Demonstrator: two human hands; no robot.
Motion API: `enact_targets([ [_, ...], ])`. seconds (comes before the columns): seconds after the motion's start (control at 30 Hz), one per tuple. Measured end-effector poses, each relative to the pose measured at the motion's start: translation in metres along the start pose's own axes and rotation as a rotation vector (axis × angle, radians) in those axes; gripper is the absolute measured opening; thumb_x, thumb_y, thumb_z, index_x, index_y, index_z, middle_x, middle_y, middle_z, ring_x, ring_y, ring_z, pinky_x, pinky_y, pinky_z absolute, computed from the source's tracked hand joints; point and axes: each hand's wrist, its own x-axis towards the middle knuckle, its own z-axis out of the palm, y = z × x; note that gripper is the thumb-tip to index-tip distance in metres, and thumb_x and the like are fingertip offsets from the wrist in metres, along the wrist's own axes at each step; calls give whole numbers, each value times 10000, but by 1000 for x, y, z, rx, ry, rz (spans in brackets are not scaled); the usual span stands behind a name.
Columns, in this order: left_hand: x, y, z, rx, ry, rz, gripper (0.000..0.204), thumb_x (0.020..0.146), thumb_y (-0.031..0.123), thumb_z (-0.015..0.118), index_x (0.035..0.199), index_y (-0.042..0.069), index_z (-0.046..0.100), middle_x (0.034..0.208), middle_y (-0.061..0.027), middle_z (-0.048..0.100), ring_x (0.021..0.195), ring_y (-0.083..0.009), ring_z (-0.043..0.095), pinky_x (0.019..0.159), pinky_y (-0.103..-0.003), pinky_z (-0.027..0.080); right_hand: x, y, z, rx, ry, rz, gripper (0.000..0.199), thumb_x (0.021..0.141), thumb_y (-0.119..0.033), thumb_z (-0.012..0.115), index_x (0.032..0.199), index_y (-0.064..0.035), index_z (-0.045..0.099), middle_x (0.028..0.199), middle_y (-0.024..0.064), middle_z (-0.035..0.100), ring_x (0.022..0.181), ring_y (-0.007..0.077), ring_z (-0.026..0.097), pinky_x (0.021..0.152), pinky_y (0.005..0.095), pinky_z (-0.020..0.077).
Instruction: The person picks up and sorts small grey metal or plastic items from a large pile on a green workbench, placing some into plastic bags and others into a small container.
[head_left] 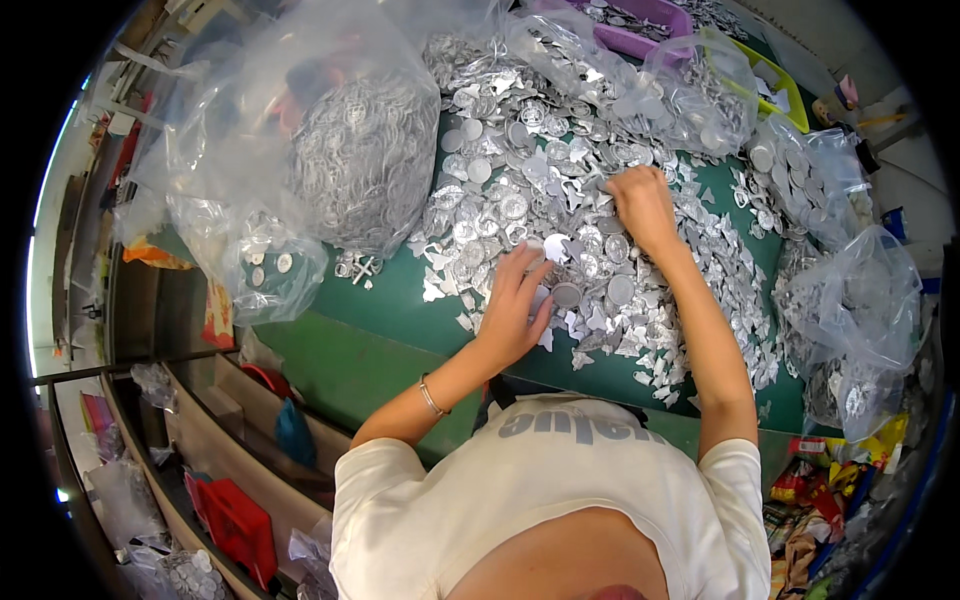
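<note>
A wide heap of small silver metal pieces (pixel 510 205) is spread over the green table, with round discs, coin-like medallions and flat irregular cut-outs mixed together. My left hand (pixel 512 308) lies at the near edge of the heap, its fingers stretched out and apart among the pieces. Close to its fingertips are a bright disc (pixel 556 247) and a grey round disc (pixel 567 295). Farther right and deeper in the heap, my right hand (pixel 645 208) is closed, fingertips pinched at a small grey metal piece whose shape is mostly hidden. A metal bracelet (pixel 432 395) circles my left wrist.
A big clear plastic bag (pixel 365 165) full of silver rings stands at left. More bags of metal parts (pixel 850 300) line the right edge. A purple bin (pixel 640 38) and a yellow-green bin (pixel 785 95) are at the back. Drawers (pixel 240 420) sit lower left.
</note>
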Motion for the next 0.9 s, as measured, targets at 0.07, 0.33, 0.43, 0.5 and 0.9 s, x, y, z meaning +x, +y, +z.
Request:
enact_targets([
  [0.07, 1, -5, 4, 51, -10, -5, 396, 725, 11, 624, 1106, 18, 520, 1189, -166, 456, 1201, -380, 377, 1008, -529, 254, -5, 2, -7, 313, 259, 148, 139, 850, -115, 536, 813, -7, 615, 764, 102, 633, 741, 241, 589, 708, 351, 426],
  [0.33, 31, -18, 2, 78, 62, -51, 320, 746, 68, 639, 1049, 13, 550, 1059, -136, 511, 985, -310, 476, 841, -422, 361, -74, -25, -42, 1470, -102, 812, 255, 825, -161, 627, 1024, -19, 555, 772, 31, 588, 622, 129, 552, 483, 181, 392],
  [0.43, 42, -18, 6, 165, -4, -115, 243, 743, 92, 658, 963, 23, 580, 993, -113, 537, 950, -292, 498, 822, -385, 380, -73, -43, -29, 327, -9, 476, 324, 751, -245, 697, 941, -5, 591, 750, 94, 582, 628, 273, 592, 526, 338, 448],
  [0.5, 49, -20, 5, 128, -46, -149, 180, 744, 76, 655, 902, 24, 585, 974, -105, 557, 937, -275, 521, 810, -374, 404, -76, -42, -14, 17, 51, 366, 334, 701, -273, 726, 860, -7, 602, 723, 120, 538, 606, 339, 557, 557, 411, 436],
  [0.9, 41, -18, -24, -1539, 250, -657, 128, 864, 101, 508, 974, 41, 484, 969, -139, 571, 905, -228, 562, 758, -316, 476, -85, -50, -50, 1806, 320, 911, 258, 800, -110, 501, 1044, -28, 477, 785, 85, 529, 554, 185, 481, 459, 227, 350],
])
